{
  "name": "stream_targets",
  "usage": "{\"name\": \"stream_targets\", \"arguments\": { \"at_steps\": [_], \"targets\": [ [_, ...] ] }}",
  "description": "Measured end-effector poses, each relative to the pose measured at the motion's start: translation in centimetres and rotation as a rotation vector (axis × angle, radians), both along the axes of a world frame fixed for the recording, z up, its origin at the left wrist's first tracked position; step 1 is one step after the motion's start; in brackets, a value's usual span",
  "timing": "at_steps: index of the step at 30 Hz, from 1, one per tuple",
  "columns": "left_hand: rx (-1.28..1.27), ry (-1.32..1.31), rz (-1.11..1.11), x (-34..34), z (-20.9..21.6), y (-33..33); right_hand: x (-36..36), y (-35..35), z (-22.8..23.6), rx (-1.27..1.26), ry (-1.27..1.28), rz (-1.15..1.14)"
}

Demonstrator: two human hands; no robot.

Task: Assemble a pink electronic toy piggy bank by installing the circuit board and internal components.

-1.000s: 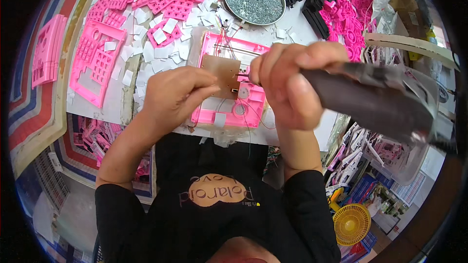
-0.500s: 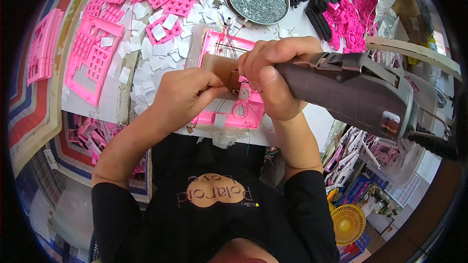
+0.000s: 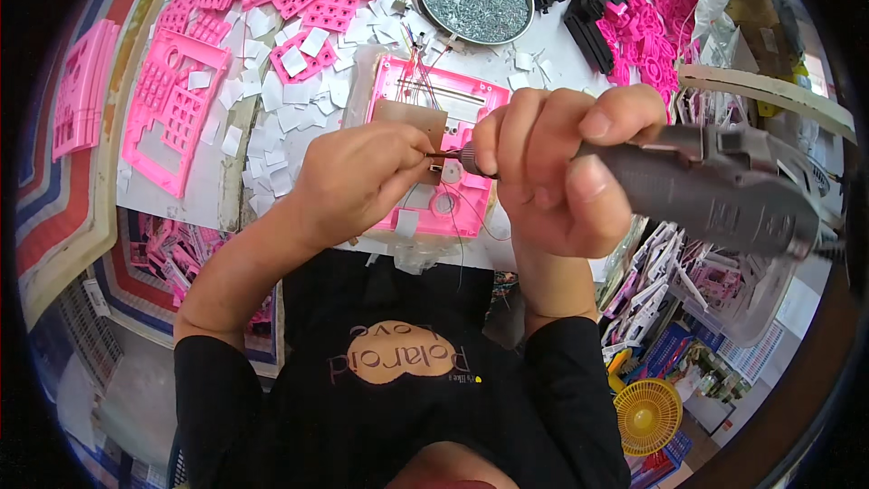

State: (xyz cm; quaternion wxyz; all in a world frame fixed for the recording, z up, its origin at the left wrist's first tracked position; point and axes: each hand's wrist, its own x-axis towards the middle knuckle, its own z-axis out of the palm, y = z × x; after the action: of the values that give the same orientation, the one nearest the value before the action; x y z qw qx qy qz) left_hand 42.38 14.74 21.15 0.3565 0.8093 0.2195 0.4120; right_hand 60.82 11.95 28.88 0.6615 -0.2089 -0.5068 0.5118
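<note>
A dark grey electric screwdriver (image 3: 715, 195) lies in the closed grip of my right hand (image 3: 566, 167). Its thin bit points left, and the tip meets the pinched fingertips of my left hand (image 3: 358, 177). Whatever those fingertips hold, if anything, is too small or hidden to make out. Beneath both hands a pink plastic housing (image 3: 466, 217) rests on the table, with a brown circuit board (image 3: 409, 115) over its left part, partly covered by my left hand. Thin coloured wires (image 3: 418, 59) rise from the housing's far edge.
Beyond the housing stands a round tray of small screws (image 3: 477, 2). Black plastic parts (image 3: 579, 0) and pink parts (image 3: 647, 27) are heaped at the far right. White paper pieces (image 3: 290, 118) and a pink panel (image 3: 172, 109) lie to the left. A yellow basket (image 3: 647, 417) sits lower right.
My right hand has drawn the screwdriver back to the right, away from the board, baring its bit. My left fingertips have shifted slightly right and now meet the bit's tip.
</note>
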Motion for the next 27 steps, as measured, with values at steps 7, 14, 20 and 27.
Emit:
{"name": "stream_targets", "arguments": {
  "at_steps": [7,14,20,27],
  "targets": [
    [0.166,0.060,0.065,-0.3,-0.8,-0.1,0.3,0.2,-1.3,0.076,0.037,-0.027],
    [0.368,0.425,0.053,-0.9,0.4,0.0,-0.2,-0.3,-3.5,0.004,-0.270,-0.203],
    [0.362,0.446,0.086,-0.8,0.1,-0.3,-0.3,0.1,-4.1,-0.001,-0.339,-0.236],
    [0.311,0.402,0.135,-0.9,-0.1,-0.4,0.3,0.4,-4.5,0.088,-0.577,-0.216]
  ]
}}
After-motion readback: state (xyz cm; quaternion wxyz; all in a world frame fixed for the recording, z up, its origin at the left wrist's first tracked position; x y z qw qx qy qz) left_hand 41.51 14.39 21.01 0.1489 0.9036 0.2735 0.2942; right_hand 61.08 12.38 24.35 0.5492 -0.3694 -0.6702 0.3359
